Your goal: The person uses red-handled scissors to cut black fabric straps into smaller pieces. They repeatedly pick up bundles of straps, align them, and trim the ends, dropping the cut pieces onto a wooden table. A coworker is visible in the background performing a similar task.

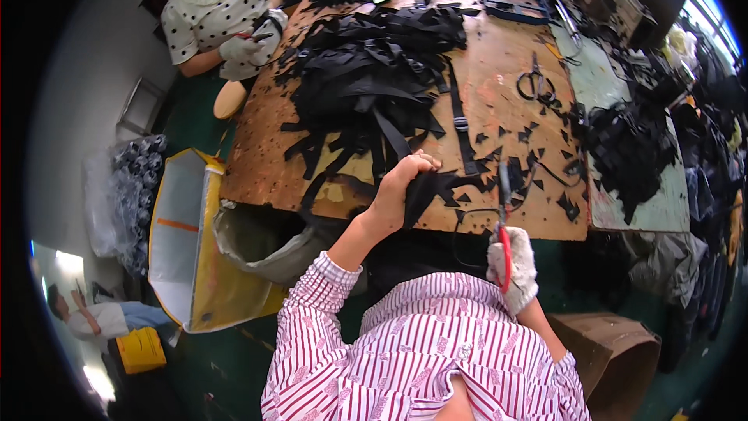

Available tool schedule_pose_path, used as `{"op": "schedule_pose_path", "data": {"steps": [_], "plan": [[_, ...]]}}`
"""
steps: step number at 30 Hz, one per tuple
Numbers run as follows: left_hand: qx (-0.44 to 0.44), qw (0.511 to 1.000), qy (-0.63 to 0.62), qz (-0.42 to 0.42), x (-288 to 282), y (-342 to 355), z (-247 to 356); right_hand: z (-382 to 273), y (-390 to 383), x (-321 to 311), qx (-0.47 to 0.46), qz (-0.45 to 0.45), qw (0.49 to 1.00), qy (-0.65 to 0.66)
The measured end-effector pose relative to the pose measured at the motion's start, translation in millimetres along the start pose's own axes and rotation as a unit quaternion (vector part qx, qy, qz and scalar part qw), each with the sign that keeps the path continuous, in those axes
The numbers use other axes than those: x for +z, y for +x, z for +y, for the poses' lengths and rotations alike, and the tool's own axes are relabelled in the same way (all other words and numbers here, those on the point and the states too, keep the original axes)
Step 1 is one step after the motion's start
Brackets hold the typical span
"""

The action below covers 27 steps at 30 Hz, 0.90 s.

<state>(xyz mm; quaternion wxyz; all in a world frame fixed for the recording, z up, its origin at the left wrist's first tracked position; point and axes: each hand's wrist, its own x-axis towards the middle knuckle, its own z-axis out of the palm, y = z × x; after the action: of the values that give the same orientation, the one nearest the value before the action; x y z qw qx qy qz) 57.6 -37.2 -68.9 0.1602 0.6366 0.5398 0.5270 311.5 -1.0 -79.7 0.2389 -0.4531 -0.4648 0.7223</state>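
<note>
My left hand (394,189) is closed on a black fabric strap (392,134) that runs back toward the pile. A black flap of cloth (421,199) hangs at the right side of this hand. My right hand (520,271), in a white glove, grips scissors (506,248) with red handles. Their blades point away from me above the table's near edge and look nearly closed. A large heap of black straps and cloth (362,66) covers the middle of the wooden table (499,70). Right of the heap lies a strap with a buckle (460,121).
Black scraps (573,206) litter the tabletop, and dark-handled scissors (536,87) lie at right. Across the left corner a person (222,12) wears a white glove. A yellow bin (204,257) and pale sack (269,265) stand left; a cardboard box (608,347) stands right. Another black pile (633,148) sits further right.
</note>
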Motion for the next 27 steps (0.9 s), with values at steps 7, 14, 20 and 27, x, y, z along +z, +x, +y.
{"op": "schedule_pose_path", "data": {"steps": [7,14,20,27], "plan": [[-0.249,0.916,-0.271,0.159,48,6,27,12,-1,-11,-0.087,-0.041,0.986,-0.139],[-0.265,0.899,-0.3,0.177,65,0,26,30,11,-11,-0.19,-0.031,0.949,-0.248],[-0.302,0.882,-0.325,0.16,77,-10,29,0,6,-5,-0.21,-0.008,0.908,-0.362],[-0.33,0.87,-0.327,0.163,76,-8,27,3,6,-9,-0.218,-0.003,0.902,-0.372]]}}
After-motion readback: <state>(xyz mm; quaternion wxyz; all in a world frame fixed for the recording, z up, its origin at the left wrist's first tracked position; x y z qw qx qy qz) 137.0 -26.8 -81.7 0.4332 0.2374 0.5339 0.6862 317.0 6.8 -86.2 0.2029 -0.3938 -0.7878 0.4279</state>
